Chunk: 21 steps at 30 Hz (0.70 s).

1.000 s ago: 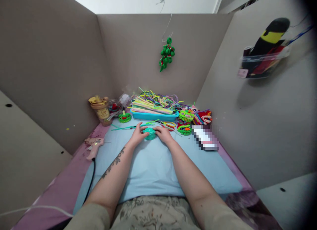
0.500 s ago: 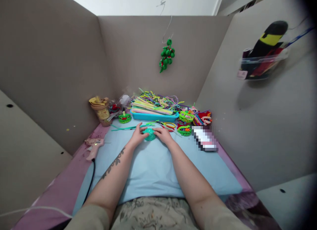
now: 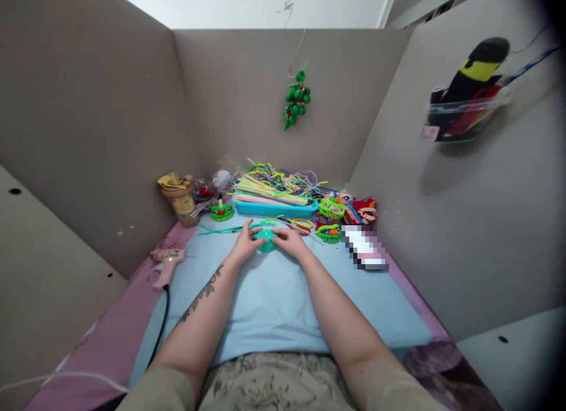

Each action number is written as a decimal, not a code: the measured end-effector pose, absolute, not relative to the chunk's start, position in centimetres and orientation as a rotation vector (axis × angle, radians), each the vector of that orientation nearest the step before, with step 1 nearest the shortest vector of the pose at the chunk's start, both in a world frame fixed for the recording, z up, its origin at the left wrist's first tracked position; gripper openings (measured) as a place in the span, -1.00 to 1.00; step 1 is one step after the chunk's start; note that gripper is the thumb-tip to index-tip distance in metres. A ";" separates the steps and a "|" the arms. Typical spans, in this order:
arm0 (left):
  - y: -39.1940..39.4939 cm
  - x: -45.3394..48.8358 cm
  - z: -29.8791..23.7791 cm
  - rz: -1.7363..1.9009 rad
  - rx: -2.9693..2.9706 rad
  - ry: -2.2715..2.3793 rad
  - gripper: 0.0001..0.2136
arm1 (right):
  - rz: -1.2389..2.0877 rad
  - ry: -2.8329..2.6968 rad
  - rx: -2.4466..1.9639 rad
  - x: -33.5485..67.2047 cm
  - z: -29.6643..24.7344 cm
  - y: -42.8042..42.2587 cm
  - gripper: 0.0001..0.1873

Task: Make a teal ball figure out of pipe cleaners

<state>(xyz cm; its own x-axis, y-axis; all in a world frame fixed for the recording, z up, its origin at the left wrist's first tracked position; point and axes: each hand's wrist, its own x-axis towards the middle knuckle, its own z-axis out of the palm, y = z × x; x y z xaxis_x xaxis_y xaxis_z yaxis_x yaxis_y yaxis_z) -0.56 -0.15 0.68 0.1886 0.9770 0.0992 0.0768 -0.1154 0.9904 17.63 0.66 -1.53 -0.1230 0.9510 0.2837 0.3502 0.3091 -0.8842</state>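
Note:
A round turquoise piece (image 3: 266, 240), seemingly shaped from fuzzy pipe cleaners, sits between my two hands over the pale blue mat (image 3: 274, 299). My left hand (image 3: 248, 241) grips its left side, the thumb against it and a finger raised. From the right, my right hand (image 3: 288, 240) closes its fingers on the edge. Just beyond the hands lie loose turquoise pipe cleaners (image 3: 216, 229) and a pair of pliers or scissors with red and yellow handles (image 3: 301, 224); I cannot tell which.
A blue tray (image 3: 274, 209) full of pipe cleaners stands behind. Green figures (image 3: 221, 211) flank it, with a cup (image 3: 179, 199) at the left. A pink glue gun (image 3: 169, 268) with a black cord lies left; a pixelated phone-like object (image 3: 365, 249) lies right. Grey panels (image 3: 247, 92) enclose the table.
The view has shifted very slightly. Both hands stay on the turquoise piece in nearly the same pose, and nothing else has visibly moved.

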 end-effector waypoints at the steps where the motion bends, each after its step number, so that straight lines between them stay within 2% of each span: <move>1: -0.1 -0.6 0.6 1.107 1.440 1.081 -0.14 | 0.841 -1.646 -1.206 17.6 -1.5 0.6 -0.66; 21: 0.6 -0.8 -0.3 1.104 1.418 1.060 -0.14 | 0.833 -1.584 -1.222 16.6 -1.7 0.3 -0.65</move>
<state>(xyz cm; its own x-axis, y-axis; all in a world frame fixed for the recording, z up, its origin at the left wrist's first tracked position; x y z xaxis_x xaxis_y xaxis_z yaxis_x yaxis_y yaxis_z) -0.84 0.60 -0.27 0.1966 0.9758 0.0953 0.0551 -0.1080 0.9926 16.65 0.31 -1.67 -0.0651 0.9617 0.2664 0.3260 0.2728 -0.9052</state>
